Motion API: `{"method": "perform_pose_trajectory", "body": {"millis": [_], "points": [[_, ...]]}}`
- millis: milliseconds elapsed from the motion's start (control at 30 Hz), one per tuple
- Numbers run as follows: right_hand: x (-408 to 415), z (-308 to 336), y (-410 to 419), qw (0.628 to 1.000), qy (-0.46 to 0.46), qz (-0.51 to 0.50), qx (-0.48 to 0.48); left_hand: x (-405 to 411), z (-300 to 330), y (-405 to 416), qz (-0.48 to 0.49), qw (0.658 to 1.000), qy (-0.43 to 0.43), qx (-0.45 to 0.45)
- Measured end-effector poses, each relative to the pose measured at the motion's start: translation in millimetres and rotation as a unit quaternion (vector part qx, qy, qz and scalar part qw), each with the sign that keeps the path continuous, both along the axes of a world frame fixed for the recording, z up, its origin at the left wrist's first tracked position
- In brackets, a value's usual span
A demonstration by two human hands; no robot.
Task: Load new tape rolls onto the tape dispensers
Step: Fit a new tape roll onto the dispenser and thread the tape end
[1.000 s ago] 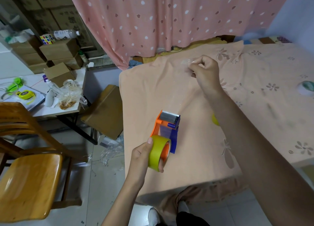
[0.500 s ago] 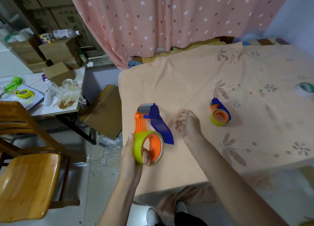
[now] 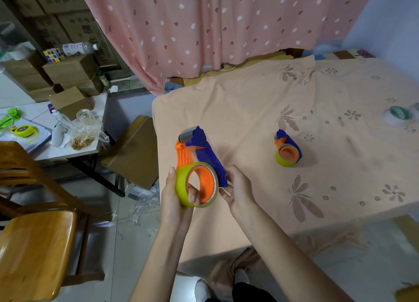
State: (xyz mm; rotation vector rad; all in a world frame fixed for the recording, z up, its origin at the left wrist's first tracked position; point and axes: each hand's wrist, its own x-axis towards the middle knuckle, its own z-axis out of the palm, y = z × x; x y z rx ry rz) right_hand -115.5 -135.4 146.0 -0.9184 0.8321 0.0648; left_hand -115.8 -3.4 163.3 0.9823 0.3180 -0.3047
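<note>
L hand (image 3: 175, 196) gripped yellow tape roll (image 3: 189, 185) on dispenser (image 3: 199, 152), thumb thru core; R hand (image 3: 238, 188) fingers curled on its blue side, above worktop (image 3: 249, 111).

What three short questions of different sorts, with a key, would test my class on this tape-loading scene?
1. True or false: the left hand grips the yellow tape roll mounted on the held dispenser.
2. Multiple choice: the second dispenser is A) on the tablecloth, B) on the wooden chair, C) in the right hand.
3. Fill in: the loose white roll lies near the table's far ____ edge.

Key: 1 true; 2 A; 3 right.
</note>
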Motion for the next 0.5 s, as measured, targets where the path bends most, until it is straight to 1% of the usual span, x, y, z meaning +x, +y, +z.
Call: {"method": "perform_pose_trajectory", "body": {"millis": [167, 367, 433, 500], "points": [[4.4, -0.2, -5.6, 1.000, -0.015, -0.014, 0.001, 2.8, -3.8, -0.4, 0.001, 1.000, 0.017, -0.027], [19.2, 3.7, -28.5, 0.999, -0.045, -0.017, 0.025, 0.7, -8.6, 9.5, -0.035, 0.999, 0.011, -0.003], [24.8, 2.3, -32.3, 0.999, -0.046, 0.009, -0.005, -2.5, -6.8, 11.7, -0.061, 0.998, -0.007, 0.016], [31.1, -1.5, -32.1, 0.997, -0.019, 0.061, -0.053, -5.6, -5.5, 13.8, -0.092, 0.994, -0.027, 0.044]]}}
